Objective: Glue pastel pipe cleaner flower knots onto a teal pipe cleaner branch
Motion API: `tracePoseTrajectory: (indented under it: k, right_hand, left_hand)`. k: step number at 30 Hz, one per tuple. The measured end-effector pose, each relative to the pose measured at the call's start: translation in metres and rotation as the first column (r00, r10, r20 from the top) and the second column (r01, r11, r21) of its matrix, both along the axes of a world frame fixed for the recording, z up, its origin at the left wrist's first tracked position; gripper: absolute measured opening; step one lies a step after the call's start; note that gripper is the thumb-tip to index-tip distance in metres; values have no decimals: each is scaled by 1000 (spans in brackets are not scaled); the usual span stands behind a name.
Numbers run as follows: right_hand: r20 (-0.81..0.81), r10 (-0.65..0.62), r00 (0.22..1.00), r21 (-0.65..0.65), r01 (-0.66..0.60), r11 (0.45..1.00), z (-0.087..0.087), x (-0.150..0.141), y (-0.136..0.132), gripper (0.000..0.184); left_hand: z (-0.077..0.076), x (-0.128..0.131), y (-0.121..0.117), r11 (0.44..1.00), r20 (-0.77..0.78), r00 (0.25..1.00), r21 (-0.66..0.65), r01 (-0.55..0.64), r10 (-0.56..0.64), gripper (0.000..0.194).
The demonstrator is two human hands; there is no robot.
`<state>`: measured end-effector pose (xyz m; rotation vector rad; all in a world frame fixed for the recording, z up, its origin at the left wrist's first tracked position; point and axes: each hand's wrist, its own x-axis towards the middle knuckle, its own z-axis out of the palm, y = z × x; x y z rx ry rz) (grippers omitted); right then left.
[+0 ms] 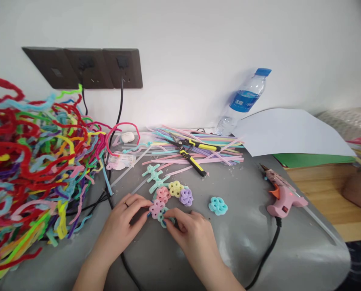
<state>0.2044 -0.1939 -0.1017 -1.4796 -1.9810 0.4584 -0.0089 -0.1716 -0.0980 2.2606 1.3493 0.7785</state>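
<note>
Left hand (123, 221) pinches pink flower (157, 208); right hand (193, 231) pinches teal flower (160, 218) just beside. Blue flower (218, 206) lies apart on desk (229, 250).

A blue-capped clear plastic bottle (244, 100) rests by the white wall (186, 52), right of dark rectangular socket panels (73, 76) and a white rounded case (127, 137)

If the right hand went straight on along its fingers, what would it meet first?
Past the teal flower at its fingertips, the right hand would probably meet the light pink flower first, though depth is hard to judge.
</note>
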Motion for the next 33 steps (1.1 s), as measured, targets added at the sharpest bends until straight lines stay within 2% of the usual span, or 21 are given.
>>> tracePoseTrajectory:
  k: [19,33]
  right_hand:
    - [-14,10,1000,22,-10,1000,-1,0,-1,30]
    - [48,103,993,36,-105,994,-3,1,-1,26]
  left_hand:
    - [-2,-1,-1,1000,4,1000,3,15,-15,19]
    - [-3,-1,0,1000,10,1000,-7,29,-29,20]
